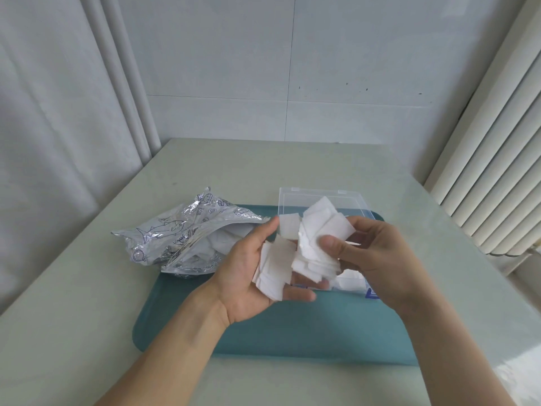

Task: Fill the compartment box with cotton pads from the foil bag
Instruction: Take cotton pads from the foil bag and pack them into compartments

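Both of my hands hold a loose bunch of white square cotton pads (310,238) above the tray. My left hand (248,276) lies palm up under several pads. My right hand (371,253) pinches the upper pads with thumb and fingers. Behind and below them stands the clear plastic compartment box (319,197) with its lid open; most of its inside is hidden by my hands. The crinkled silver foil bag (178,235) with fish drawings lies open at the left, with more white pads showing in its mouth.
A teal tray (307,335) lies on the pale table (87,317) and carries the box and part of the bag. Curtains hang at the left, a white radiator (497,171) stands at the right, and a tiled wall is behind.
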{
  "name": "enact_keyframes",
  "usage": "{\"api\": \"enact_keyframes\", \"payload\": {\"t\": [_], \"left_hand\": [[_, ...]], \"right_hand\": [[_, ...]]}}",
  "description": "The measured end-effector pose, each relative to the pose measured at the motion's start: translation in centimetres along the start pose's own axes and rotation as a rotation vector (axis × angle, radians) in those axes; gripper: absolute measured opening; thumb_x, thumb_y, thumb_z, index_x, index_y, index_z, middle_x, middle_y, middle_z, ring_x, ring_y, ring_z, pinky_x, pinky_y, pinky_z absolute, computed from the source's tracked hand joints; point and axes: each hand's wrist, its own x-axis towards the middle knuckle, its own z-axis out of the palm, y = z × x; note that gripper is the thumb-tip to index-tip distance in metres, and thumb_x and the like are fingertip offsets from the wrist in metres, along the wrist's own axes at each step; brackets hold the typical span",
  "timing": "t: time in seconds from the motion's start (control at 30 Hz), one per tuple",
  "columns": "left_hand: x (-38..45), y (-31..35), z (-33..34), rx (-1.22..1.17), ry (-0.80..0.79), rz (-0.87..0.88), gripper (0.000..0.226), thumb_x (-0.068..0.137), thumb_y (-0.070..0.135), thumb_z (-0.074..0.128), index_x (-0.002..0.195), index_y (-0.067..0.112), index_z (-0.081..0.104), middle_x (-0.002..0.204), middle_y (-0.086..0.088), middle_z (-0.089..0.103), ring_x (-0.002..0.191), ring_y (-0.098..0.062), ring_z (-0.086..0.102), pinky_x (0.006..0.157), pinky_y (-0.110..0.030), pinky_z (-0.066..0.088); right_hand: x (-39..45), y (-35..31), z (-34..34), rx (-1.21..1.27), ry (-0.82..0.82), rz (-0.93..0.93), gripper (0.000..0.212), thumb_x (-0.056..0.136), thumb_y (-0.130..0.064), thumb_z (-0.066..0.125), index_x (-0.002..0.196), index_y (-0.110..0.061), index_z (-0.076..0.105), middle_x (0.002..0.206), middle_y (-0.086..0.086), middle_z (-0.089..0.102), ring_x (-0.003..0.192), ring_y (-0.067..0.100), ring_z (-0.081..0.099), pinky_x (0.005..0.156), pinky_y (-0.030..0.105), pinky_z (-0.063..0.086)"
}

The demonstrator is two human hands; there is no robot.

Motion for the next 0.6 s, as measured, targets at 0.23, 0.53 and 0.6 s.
{"api": "enact_keyframes", "payload": {"t": [0.23, 0.53, 0.6], "left_hand": [[0.1, -0.6, 0.3, 0.077, 0.097, 0.135, 0.036, 0.094, 0.034, 0.052, 0.101, 0.011, 0.079, 0.097, -0.019, 0.068, 0.076, -0.028, 0.066, 0.071, -0.036, 0.057], [0.3, -0.7, -0.1, 0.151, 0.205, 0.241, 0.027, 0.096, 0.016, 0.05, 0.115, 0.002, 0.065, 0.092, -0.019, 0.068, 0.07, -0.029, 0.066, 0.056, -0.031, 0.053], [0.5, -0.9, -0.1, 0.191, 0.259, 0.29, 0.027, 0.1, 0.012, 0.048, 0.12, 0.001, 0.062, 0.096, -0.02, 0.07, 0.074, -0.03, 0.07, 0.057, -0.032, 0.054]], "right_hand": [[-0.4, 0.9, 3.6, -0.267, 0.224, -0.124, 0.01, 0.089, -0.022, 0.075, 0.081, -0.017, 0.072, 0.072, -0.003, 0.073, 0.055, 0.031, 0.061, 0.049, 0.028, 0.046], [-0.1, 0.2, 2.4, -0.11, 0.395, -0.162, 0.021, 0.093, -0.026, 0.069, 0.078, -0.013, 0.074, 0.062, -0.007, 0.065, 0.055, 0.008, 0.05, 0.058, 0.017, 0.042], [-0.1, -0.3, 1.8, -0.034, 0.34, -0.094, 0.024, 0.093, -0.027, 0.069, 0.076, -0.01, 0.072, 0.062, 0.0, 0.063, 0.056, 0.016, 0.047, 0.06, 0.024, 0.042]]}}
